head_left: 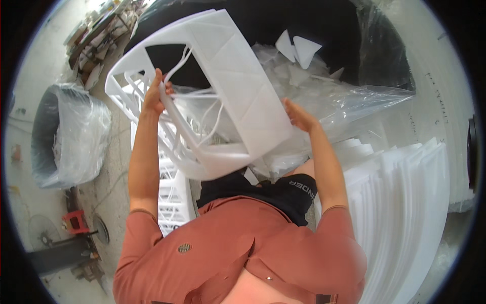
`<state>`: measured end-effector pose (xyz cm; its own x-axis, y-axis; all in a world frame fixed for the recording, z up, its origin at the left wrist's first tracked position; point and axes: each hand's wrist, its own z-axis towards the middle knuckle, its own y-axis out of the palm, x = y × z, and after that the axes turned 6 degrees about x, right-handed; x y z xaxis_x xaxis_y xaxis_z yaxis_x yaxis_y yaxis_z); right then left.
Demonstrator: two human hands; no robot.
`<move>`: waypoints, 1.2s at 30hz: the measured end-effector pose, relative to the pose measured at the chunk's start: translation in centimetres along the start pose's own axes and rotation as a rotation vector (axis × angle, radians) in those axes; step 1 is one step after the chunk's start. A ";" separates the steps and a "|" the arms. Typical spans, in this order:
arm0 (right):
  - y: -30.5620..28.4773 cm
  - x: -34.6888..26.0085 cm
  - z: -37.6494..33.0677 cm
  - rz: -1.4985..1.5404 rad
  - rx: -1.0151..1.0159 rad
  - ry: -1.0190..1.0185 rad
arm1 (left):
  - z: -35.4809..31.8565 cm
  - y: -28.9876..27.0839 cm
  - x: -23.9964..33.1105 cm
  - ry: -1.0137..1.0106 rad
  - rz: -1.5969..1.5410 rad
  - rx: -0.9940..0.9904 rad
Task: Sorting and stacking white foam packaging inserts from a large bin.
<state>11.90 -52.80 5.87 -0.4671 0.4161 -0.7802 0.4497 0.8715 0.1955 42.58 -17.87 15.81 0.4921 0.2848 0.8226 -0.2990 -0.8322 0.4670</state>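
Well to the left of the left hand (158, 93) stands a grey bin (43, 137), a clear plastic liner (86, 142) hanging over its side. Nearer the body than that hand, also leftward, are a red object (76, 222) and a dark disc (101, 229). Beyond the left hand, outward, lies a mixed heap (98, 45). Farther out than both hands spreads a black surface (314, 20); right of the right hand (299, 115) lies clear sheeting (362, 104), then a pale surface (440, 71) bearing dark marks.

White panel (245, 76) in left grip (155, 97)
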 end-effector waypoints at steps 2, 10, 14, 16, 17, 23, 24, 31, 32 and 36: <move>2.1 3.7 -1.2 -0.004 -0.238 -0.252 | 1.5 -0.2 0.3 -0.025 0.014 0.018; 3.9 6.7 -4.7 0.234 -0.006 -0.172 | -7.0 6.6 -5.6 1.127 0.772 0.418; 4.7 7.2 -6.6 0.366 0.004 -0.150 | -15.2 8.0 -10.5 0.015 1.426 -0.192; 4.2 8.4 -6.7 0.349 -0.022 -0.143 | -16.2 7.4 -13.7 -0.090 1.487 -0.268; 4.3 8.8 -6.8 0.339 -0.052 -0.132 | -16.5 6.9 -15.2 0.004 1.266 -0.210; 8.9 9.5 -11.2 0.475 0.045 -0.754 | -13.8 6.8 -19.5 0.052 0.202 0.156; 10.1 8.4 -11.5 0.469 0.038 -0.756 | -13.5 7.3 -19.0 0.058 0.196 0.160; 8.8 8.7 -8.4 0.079 0.611 -0.968 | -14.4 9.4 -18.3 -0.039 -0.010 0.021; 8.2 9.0 -7.8 0.270 0.621 -0.762 | -14.9 9.4 -17.6 -0.118 -0.217 -0.150; 9.2 7.3 -8.7 0.169 0.670 -0.666 | -15.9 8.0 -17.3 -0.014 0.261 -0.292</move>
<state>6.08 -39.48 7.16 0.0795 0.1092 -0.9908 0.9099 0.3981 0.1168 18.67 -21.95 10.46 0.3792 0.0730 0.9224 -0.6351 -0.7045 0.3169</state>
